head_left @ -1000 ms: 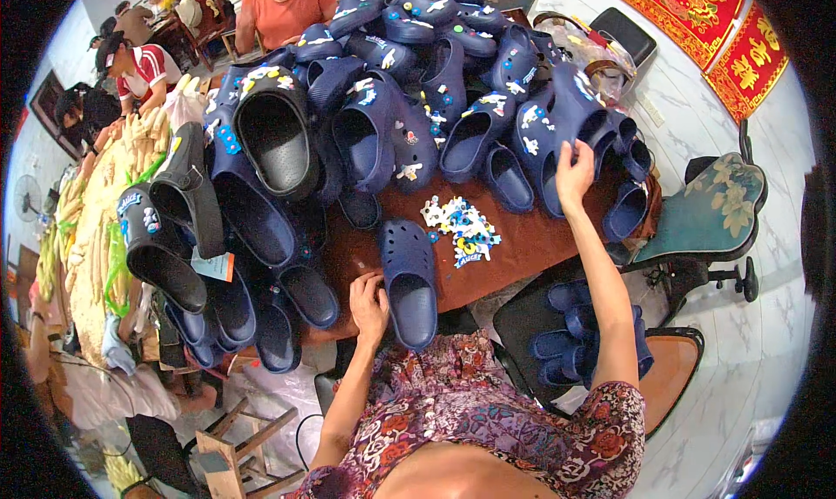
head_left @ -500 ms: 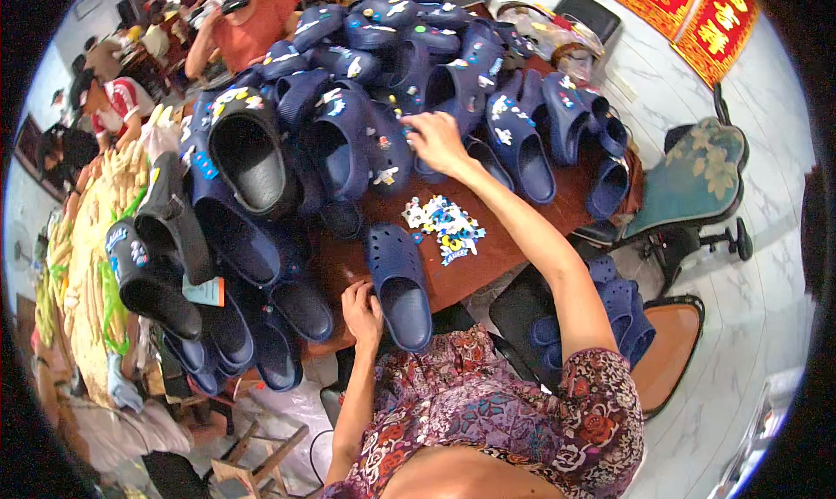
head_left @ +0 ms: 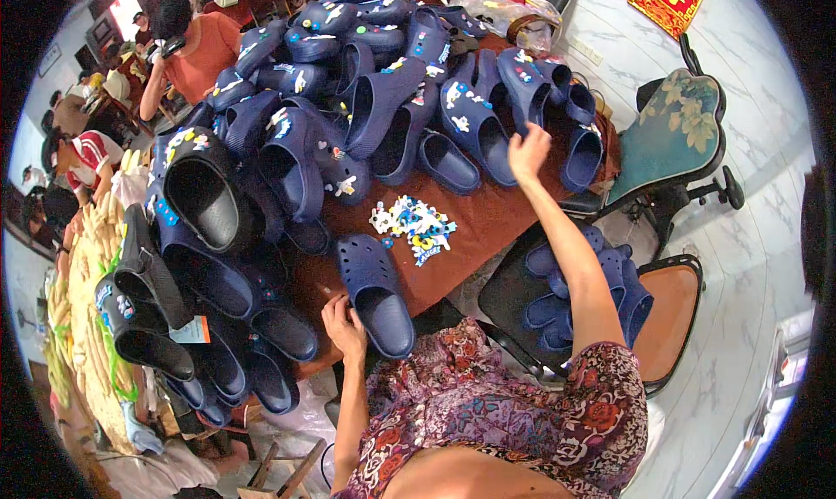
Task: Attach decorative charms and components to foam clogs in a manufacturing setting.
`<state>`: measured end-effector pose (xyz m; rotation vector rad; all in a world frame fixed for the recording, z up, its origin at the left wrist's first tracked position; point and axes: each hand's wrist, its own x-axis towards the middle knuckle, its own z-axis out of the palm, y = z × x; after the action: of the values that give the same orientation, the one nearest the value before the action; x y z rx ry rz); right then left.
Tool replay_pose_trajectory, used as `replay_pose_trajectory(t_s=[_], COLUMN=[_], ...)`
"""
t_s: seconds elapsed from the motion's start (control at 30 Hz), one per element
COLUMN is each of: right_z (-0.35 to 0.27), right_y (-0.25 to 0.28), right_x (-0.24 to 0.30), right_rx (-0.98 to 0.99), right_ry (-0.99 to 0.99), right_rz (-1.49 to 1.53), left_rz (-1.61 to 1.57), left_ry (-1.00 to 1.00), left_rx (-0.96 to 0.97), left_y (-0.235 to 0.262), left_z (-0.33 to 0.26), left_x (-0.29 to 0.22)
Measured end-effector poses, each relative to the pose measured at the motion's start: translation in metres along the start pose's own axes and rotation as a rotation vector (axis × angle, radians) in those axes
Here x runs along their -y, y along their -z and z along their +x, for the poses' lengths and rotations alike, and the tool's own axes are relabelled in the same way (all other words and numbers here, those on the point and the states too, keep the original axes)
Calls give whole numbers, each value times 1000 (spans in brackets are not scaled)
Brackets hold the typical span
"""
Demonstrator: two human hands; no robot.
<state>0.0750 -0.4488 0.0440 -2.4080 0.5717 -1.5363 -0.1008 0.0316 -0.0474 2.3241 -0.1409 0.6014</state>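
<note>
A navy clog (head_left: 374,290) with a holed top lies at the table's near edge, its heel toward me and no charms on it. My left hand (head_left: 344,327) rests beside it, fingers loosely bent and the thumb side against the clog's edge. A pile of small white, blue and yellow shoe charms (head_left: 414,225) lies just beyond this clog. My right hand (head_left: 529,153) reaches to the right side of the table. Its fingers close at the heel of a decorated navy clog (head_left: 525,85); the fingertips are partly hidden. Another decorated clog (head_left: 477,129) stands just left of that hand.
Many navy clogs (head_left: 300,164) are heaped across the table (head_left: 475,229), with a black clog (head_left: 213,190) at the left. More plain clogs (head_left: 588,294) sit on a chair to the right. A green office chair (head_left: 666,138) stands farther right. Other people (head_left: 205,50) work at the far left.
My right hand has moved right, from the middle of the clog heap to the decorated clog at the right. My left hand stays beside the plain clog. The whole view has shifted slightly.
</note>
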Motion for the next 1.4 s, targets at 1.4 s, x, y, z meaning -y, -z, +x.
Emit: replay_pose_trajectory(t_s=[1.4], right_z=[-65], right_y=[24], right_x=[118], right_rx=[439], right_ry=[429], right_rz=[152], left_rz=[21], left_ry=[34], left_rx=[-9], left_y=[3], left_z=[-3], left_x=[2])
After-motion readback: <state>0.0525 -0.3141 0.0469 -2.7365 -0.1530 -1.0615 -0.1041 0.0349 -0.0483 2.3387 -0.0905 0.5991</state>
